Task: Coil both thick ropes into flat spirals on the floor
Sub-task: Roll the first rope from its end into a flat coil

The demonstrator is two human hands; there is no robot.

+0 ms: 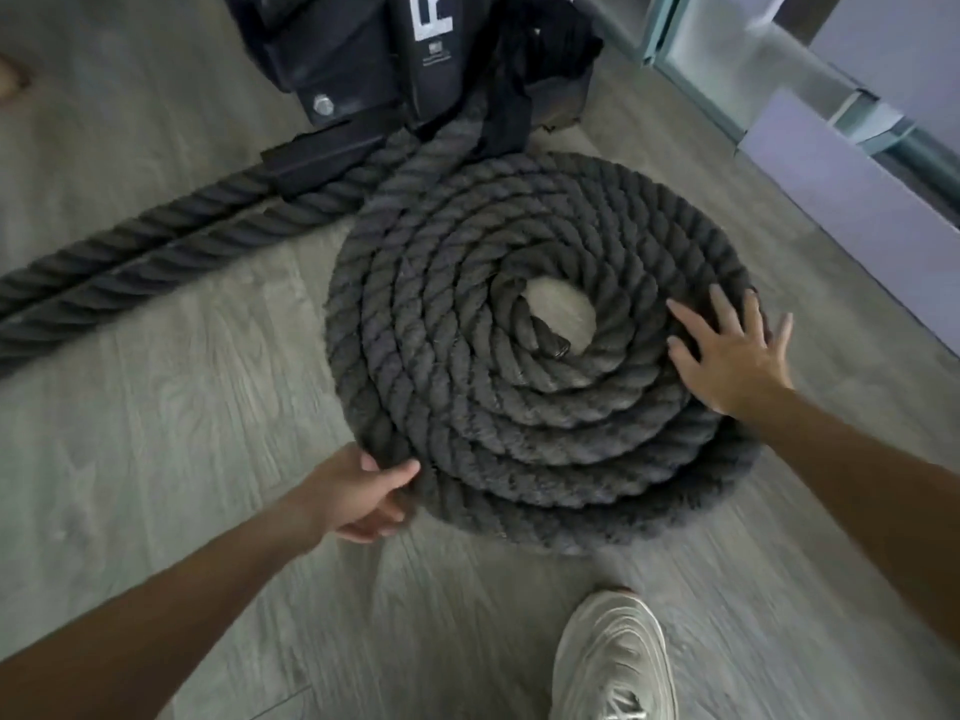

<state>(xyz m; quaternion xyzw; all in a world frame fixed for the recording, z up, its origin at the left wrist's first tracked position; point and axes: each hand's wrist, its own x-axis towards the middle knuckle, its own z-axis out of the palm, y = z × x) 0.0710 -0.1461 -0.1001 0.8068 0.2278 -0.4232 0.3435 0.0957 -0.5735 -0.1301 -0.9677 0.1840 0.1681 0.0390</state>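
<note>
One rope (pixel 519 356) lay in a flat round coil on the floor (pixel 156 433). The right hand (pixel 732 350) pressed on it, fingers spread. The left hand (pixel 363 496) pinched its edge. The second rope (pixel 130 262) was still straight

Coiled rope (pixel 540 350), dark and thick, lies flat in a tight spiral between both hands, its end tucked at the open centre. Uncoiled rope (pixel 130 272) runs doubled and straight, well beyond the left hand (pixel 358 498).
</note>
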